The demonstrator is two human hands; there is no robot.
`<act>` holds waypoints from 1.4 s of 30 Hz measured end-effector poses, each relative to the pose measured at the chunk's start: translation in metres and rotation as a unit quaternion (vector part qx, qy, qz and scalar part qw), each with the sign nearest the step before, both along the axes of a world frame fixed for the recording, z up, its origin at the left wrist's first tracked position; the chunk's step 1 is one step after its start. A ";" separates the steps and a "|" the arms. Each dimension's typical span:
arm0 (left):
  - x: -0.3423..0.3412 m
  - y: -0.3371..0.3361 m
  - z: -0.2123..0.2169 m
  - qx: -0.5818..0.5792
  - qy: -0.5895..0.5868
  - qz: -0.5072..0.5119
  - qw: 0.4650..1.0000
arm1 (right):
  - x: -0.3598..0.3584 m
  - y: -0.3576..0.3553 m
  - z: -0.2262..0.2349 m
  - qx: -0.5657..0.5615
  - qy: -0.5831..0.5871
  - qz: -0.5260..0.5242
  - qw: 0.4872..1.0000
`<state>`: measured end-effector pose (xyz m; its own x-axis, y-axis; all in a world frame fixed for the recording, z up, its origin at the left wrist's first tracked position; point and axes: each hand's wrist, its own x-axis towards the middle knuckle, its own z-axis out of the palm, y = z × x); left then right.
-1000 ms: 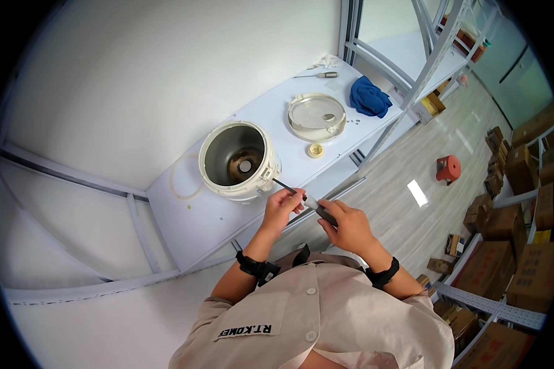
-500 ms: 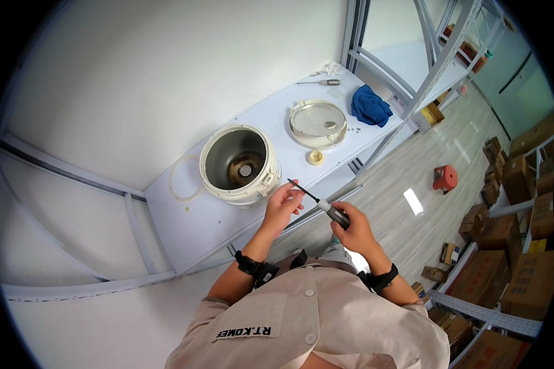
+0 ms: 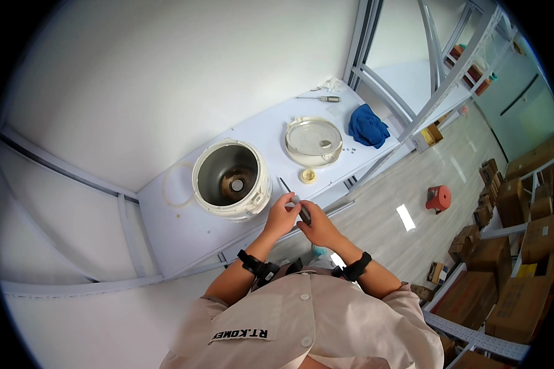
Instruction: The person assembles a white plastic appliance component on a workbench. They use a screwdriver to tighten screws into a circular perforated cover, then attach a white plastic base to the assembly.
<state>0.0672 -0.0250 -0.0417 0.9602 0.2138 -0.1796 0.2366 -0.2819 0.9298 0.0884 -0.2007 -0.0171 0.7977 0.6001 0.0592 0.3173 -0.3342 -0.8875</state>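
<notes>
A screwdriver (image 3: 304, 214) with a dark grip and thin shaft points up and left, in front of the table's near edge. My right hand (image 3: 319, 227) is wrapped round its grip. My left hand (image 3: 280, 220) closes its fingers on the screwdriver near the top of the grip. Just beyond my left hand stands a rice cooker body (image 3: 261, 198), without a lid; its grey inside has brown stains and a round centre piece. The round lid (image 3: 314, 136) lies to its right, inner side up. Nearer me sits a small yellowish round cap (image 3: 308, 176).
On the white table (image 3: 181, 237) lie a pale ring (image 3: 164, 184), a second screwdriver (image 3: 329, 98), a crumpled blue cloth (image 3: 368, 126) and several tiny parts. A metal frame post (image 3: 440, 92) rises at the right. A red stool (image 3: 438, 198) and shelves of cardboard boxes (image 3: 465, 298) stand beyond.
My right hand has brought the screwdriver left and closer to my left hand. The fingers of my left hand have moved onto the screwdriver. The view has shifted slightly.
</notes>
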 end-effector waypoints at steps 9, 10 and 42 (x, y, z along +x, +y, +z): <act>0.031 -0.002 -0.011 0.089 0.028 0.055 0.994 | 0.060 0.015 -0.018 -0.011 0.041 0.139 0.989; 0.034 -0.003 -0.015 0.128 0.001 0.057 0.990 | 0.067 0.017 -0.022 -0.010 0.019 0.157 0.987; 0.055 -0.037 0.001 0.300 0.033 0.145 0.942 | 0.212 -0.019 0.010 -0.166 -0.251 -0.021 0.953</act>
